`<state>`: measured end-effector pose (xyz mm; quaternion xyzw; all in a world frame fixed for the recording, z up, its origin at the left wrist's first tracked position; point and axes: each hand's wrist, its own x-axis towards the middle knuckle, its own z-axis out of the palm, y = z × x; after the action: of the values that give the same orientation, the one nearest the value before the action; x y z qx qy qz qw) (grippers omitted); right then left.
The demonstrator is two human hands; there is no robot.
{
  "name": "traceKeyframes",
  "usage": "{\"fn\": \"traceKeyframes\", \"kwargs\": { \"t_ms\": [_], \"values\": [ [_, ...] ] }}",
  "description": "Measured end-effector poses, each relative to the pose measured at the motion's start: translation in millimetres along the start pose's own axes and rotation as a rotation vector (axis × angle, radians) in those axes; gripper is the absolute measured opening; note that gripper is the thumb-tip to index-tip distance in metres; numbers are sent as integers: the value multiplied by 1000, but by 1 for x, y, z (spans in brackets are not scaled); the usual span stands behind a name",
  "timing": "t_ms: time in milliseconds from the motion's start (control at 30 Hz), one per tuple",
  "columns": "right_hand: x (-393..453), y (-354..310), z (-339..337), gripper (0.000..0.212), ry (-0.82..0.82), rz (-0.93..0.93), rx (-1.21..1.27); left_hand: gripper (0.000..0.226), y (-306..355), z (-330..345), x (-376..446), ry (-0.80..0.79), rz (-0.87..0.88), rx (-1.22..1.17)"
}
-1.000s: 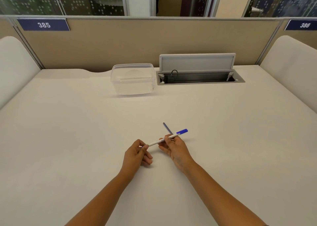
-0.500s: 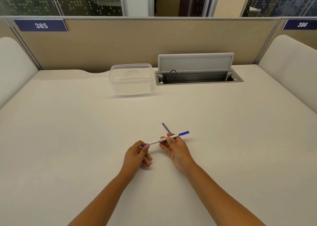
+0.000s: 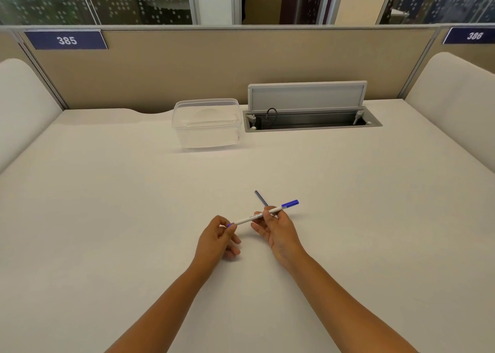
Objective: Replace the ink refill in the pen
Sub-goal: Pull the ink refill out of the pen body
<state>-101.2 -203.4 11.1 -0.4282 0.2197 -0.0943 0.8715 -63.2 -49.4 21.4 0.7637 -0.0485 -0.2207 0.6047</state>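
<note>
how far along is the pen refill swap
Looks late in the job, though that is a guess. The pen appears in one piece, blue cap on its far end; the right hand holds the barrel and the left hand pinches the blue tip end, perhaps tightening it. A thin dark refill shows beyond the right hand; old or new, I cannot tell. Left: finish the tip, clear the spare.

Clear plastic container (image 3: pixel 207 123), open cable tray (image 3: pixel 312 120), signs 385 (image 3: pixel 66 40), 386 (image 3: pixel 474 35)

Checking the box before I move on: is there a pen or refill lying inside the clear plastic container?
No, the clear plastic container at the desk's far edge holds no pen or refill.
</note>
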Motion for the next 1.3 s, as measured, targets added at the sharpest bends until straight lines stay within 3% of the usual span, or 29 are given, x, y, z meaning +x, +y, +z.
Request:
{"fn": "traceKeyframes", "kwargs": {
  "t_ms": [100, 400, 467, 567, 633, 800, 1000, 1300],
  "values": [
    [0, -1, 1, 6, 6, 7, -12, 21, -4, 0, -4, -6, 33, 4],
    [-1, -1, 3, 7, 19, 18, -10, 59, 4, 4, -2, -23, -61, 17],
    [-1, -2, 3, 6, 38, 14, -10, 49, 3, 4, 0, -10, -58, 20],
    [-1, -2, 5, 6, 70, 10, -21, 12, 0, 2, 1, -16, -12, 20],
    [0, -1, 6, 5, 76, 11, -38, 6, -4, -1, -1, -14, 18, -1],
    [0, -1, 6, 6, 70, 19, -24, 25, -6, 1, -7, -12, 73, 21],
    [-1, -2, 5, 4, 64, 14, -14, 10, -6, 1, -4, 3, 90, 26],
    [-2, -1, 5, 12, 30, -10, -101, 35, -6, 9, -7, 96, 42, -59]
  ]
}}
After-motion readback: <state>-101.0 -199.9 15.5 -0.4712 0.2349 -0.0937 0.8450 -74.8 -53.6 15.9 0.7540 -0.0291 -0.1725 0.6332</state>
